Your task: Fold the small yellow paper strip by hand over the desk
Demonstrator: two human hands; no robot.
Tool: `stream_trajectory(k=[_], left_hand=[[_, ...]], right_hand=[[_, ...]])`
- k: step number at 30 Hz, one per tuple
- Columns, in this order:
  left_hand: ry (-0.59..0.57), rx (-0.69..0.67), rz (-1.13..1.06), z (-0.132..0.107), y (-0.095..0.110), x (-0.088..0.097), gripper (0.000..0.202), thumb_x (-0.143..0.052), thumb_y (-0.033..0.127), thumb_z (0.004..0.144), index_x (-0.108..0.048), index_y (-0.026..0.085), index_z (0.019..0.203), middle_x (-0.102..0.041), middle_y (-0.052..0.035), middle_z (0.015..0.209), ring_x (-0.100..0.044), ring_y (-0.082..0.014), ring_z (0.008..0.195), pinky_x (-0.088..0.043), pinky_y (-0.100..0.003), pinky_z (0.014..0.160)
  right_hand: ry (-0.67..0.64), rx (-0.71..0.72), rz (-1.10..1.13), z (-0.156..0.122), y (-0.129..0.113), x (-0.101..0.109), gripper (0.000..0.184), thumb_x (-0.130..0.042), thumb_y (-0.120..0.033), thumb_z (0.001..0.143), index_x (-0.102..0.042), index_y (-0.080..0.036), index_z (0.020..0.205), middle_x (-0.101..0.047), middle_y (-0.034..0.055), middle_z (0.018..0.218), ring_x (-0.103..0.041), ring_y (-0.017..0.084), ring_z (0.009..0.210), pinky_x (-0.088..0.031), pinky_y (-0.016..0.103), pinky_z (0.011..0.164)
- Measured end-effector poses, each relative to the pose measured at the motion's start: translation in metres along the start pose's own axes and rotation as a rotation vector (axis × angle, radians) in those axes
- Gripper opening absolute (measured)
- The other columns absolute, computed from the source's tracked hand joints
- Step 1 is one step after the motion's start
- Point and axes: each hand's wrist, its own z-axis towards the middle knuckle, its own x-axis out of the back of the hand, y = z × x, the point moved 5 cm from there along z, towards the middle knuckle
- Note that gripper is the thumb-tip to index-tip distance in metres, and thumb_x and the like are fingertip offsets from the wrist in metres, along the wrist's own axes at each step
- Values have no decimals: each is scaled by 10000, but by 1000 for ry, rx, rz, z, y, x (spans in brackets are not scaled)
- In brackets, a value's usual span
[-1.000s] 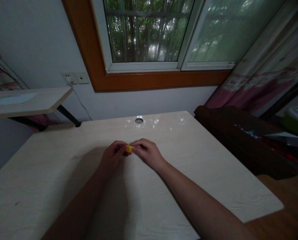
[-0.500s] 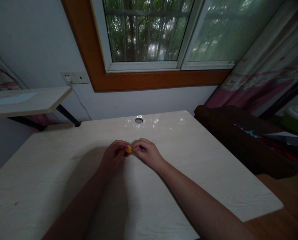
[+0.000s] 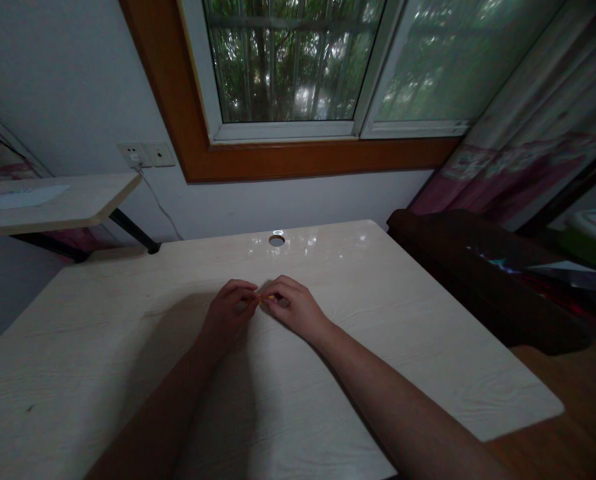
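Both hands meet over the middle of the pale wood-grain table [image 3: 403,320]. Pinched between their fingertips is a small yellow-orange piece [image 3: 260,299], mostly covered by the fingers and too small to name by kind. My left hand [image 3: 231,308] is closed on its left side, thumb against fingers. My right hand [image 3: 293,303] holds it from the right in a similar pinch, and a bit of yellow shows between those fingers. The fingertips of the two hands nearly touch.
A round cable hole [image 3: 277,241] lies near the table's back edge. A raised shelf [image 3: 93,203] on black legs stands at the left. Behind are wall sockets [image 3: 147,155] with a cord, and a window. Dark wooden furniture [image 3: 453,280] borders the table's right side.
The yellow piece showed more plainly between the fingertips before; now the fingers cover most of it. The left thumb and fingers have closed closer to the right hand.
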Motion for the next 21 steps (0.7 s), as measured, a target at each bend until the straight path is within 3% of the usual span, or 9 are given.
stream_trajectory(k=[9, 21], left_hand=[[6, -125, 233, -1, 8, 0, 93, -655, 135, 819, -655, 209, 875, -667, -41, 988, -603, -191, 940, -498, -383, 885], [-1, -135, 241, 1, 11, 1, 79, -624, 142, 836, -664, 209, 851, -679, -37, 907, -600, -189, 885, -506, -374, 850]], right_hand=[[-42, 20, -106, -2, 0, -4, 85, -605, -167, 875, -656, -207, 930, -629, 47, 892, -598, 156, 836, -473, 263, 749], [-83, 11, -178, -1, -2, -1, 98, -569, -202, 917, -661, -198, 948, -650, 55, 917, -609, 156, 851, -477, 270, 768]])
